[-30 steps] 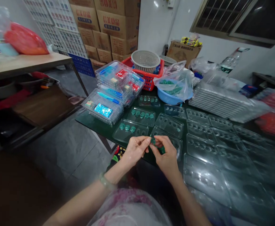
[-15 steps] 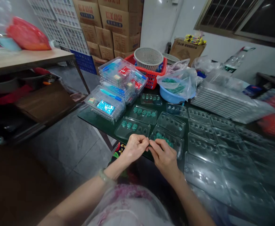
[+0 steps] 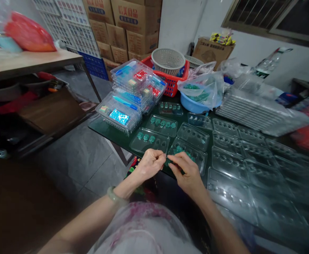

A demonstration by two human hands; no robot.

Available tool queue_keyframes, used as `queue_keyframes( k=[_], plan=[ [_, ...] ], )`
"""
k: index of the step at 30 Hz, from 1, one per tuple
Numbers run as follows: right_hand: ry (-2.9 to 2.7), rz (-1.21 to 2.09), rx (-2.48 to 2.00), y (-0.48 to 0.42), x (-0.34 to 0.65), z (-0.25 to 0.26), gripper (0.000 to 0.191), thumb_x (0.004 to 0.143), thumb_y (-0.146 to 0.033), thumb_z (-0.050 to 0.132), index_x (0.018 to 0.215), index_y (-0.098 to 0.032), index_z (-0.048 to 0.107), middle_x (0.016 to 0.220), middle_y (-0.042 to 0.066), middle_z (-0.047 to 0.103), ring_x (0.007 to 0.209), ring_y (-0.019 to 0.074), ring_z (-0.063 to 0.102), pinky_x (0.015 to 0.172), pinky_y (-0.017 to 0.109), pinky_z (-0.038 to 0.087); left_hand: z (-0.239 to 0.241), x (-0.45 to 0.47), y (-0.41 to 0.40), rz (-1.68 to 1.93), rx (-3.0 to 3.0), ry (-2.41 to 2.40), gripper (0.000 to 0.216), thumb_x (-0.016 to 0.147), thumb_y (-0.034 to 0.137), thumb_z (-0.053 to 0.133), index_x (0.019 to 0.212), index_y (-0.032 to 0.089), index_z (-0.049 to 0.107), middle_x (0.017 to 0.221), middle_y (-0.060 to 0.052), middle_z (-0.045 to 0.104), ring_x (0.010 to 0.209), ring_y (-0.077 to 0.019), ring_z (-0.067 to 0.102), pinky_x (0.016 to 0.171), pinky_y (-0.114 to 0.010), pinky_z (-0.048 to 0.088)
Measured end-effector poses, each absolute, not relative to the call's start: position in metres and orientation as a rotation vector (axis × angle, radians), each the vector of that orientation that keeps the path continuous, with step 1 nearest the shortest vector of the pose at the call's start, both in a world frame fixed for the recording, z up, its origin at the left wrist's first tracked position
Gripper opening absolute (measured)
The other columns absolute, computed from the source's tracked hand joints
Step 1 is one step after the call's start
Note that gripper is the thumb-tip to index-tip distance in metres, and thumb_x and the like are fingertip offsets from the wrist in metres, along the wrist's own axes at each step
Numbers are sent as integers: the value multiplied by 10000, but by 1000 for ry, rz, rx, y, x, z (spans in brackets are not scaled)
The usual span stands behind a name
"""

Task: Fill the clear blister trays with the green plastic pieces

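Observation:
My left hand [image 3: 150,164] and my right hand [image 3: 187,173] meet at the near edge of the dark table [image 3: 109,132], fingertips pinched together over small green pieces [image 3: 182,152]. These lie in a clear plastic blister tray [image 3: 197,157] just beyond my fingers. What sits inside each pinch is too small to name. More clear trays with green pieces in their pockets lie beyond, one [image 3: 149,139] by my left hand and another [image 3: 162,124] behind it.
Several unfilled clear trays [image 3: 231,162] cover the table to the right. Stacked filled packs [image 3: 133,88], a red basket [image 3: 170,83], a blue bowl in a plastic bag [image 3: 197,100] and a pile of trays [image 3: 257,111] stand behind. Cardboard boxes [image 3: 133,24] line the wall.
Both hands sank slightly toward the near tray and stayed pinched together. The view shifted a little to the right and down.

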State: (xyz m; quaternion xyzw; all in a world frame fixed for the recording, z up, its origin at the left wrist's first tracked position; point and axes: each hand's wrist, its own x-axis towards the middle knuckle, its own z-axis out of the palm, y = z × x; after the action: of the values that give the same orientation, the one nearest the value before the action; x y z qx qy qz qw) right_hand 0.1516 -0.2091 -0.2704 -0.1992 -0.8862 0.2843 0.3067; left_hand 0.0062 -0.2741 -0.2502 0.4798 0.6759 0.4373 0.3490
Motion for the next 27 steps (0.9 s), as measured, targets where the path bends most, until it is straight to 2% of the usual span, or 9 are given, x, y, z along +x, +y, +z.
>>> queue_keyframes(
  k=[6,11,15,18,20,23,27],
  plan=[
    [-2569,277,-527,-214,155,-273,177,842,-151,436,906,-207,591,786,36,522,731,134,480,652,258,373,-258,9,-276,1100,1281,1797,332,770,224,378,457,137,444,417,45,342,422,-67,320,419,-201,220],
    [-2691,236,-468,-215,156,-269,186,848,-147,403,750,-181,557,738,28,496,697,127,447,627,255,340,-262,10,-275,1071,1343,1814,293,732,173,391,443,134,423,425,43,337,440,-66,318,428,-209,192],
    [-2619,581,-482,-211,153,-271,124,810,-143,439,718,-167,519,705,13,468,664,118,435,598,245,328,-263,10,-274,1136,1311,1731,239,709,135,414,473,126,452,458,42,362,465,-66,327,444,-203,221],
    [-2405,1047,-599,-205,151,-272,82,782,-158,486,702,-173,494,664,-14,442,610,99,418,567,226,325,-262,8,-276,1302,1220,1533,143,744,187,456,700,117,573,569,33,444,521,-70,367,481,-191,274],
    [-2225,1373,-654,-202,151,-272,73,776,-188,509,706,-174,496,655,-23,448,593,92,419,554,216,327,-263,5,-278,1315,1130,1369,160,759,229,482,805,129,597,580,31,454,516,-67,372,468,-183,271],
    [-1981,1714,-712,-199,150,-274,113,758,-266,551,715,-171,510,617,-35,446,539,80,395,504,206,308,-268,-1,-281,1275,883,1175,168,753,278,522,791,133,597,539,26,448,470,-63,363,413,-177,222],
    [-1760,1911,-789,-200,146,-282,191,726,-346,588,719,-170,514,561,-55,406,466,62,331,435,193,260,-276,-2,-286,1236,651,1008,211,727,329,580,784,126,587,562,6,485,446,-48,353,396,-172,196]
  ],
)
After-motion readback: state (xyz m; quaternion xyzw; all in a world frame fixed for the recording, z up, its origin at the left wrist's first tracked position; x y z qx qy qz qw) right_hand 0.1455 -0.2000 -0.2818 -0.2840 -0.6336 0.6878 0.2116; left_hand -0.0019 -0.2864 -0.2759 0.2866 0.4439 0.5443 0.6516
